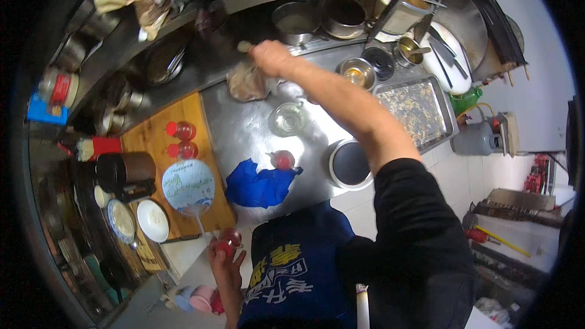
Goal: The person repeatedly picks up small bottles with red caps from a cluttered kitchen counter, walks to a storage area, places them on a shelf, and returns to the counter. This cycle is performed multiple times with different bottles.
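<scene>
My left hand (226, 256) is low beside the apron, its fingers around a small bottle with a red cap (230, 238). My right hand (269, 57) reaches across the steel table (256, 132) to its far edge, closed on a small pale object (245, 46) that I cannot make out. Just below it lies a crumpled clear plastic bag with brownish contents (247, 83). A glass bowl or jug (288, 119) stands mid-table. Nearer me, another red-capped bottle (283, 160) stands beside a blue cloth (261, 185). Two more red-capped bottles (182, 131) are on the wooden board (153, 121).
A round hand fan (188, 186) lies on the board near a dark pitcher (125, 174) and a white bowl (153, 220). On the right are a dark-topped white container (351, 164), a crumb-covered metal tray (413, 112) and knives (445, 52) on a white board. Pots (296, 23) line the back.
</scene>
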A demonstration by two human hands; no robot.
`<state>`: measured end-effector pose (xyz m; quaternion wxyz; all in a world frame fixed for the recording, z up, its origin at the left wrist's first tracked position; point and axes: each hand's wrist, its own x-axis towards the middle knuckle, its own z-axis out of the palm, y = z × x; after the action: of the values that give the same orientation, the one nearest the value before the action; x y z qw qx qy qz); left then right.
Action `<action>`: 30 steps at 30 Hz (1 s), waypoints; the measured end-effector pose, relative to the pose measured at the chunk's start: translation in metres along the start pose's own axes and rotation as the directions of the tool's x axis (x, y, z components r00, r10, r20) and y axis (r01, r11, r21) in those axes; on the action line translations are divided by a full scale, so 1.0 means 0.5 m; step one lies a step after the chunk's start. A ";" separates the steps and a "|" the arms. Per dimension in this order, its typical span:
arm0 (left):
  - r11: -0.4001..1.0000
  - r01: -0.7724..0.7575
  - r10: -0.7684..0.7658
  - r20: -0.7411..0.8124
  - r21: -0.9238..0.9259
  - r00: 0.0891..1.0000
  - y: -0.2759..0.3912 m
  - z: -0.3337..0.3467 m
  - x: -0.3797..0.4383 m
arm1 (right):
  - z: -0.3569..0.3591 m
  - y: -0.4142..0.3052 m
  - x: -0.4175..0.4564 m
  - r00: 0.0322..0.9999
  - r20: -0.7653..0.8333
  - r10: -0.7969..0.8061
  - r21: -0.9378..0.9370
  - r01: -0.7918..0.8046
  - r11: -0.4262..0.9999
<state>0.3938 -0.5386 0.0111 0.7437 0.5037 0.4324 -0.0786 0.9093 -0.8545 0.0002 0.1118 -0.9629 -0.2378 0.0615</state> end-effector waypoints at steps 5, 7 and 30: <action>0.998 0.030 -0.032 0.021 0.063 0.999 0.016 0.020 0.006 | 0.046 -0.063 -0.042 0.994 -0.020 0.104 0.152 -0.100 0.983; 0.994 0.037 -0.042 0.039 0.105 0.998 0.029 0.031 0.023 | 0.071 -0.051 -0.049 0.987 -0.139 0.076 0.172 -0.052 0.984; 0.962 -0.035 -0.049 0.296 0.271 0.954 0.099 0.125 0.124 | 0.091 0.112 -0.908 0.360 0.065 0.931 0.656 -0.719 0.232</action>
<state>0.4945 -0.5464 0.0076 0.7240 0.5819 0.3012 -0.2156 0.5272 -1.1088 -0.0277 0.3886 -0.8417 0.3747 0.0135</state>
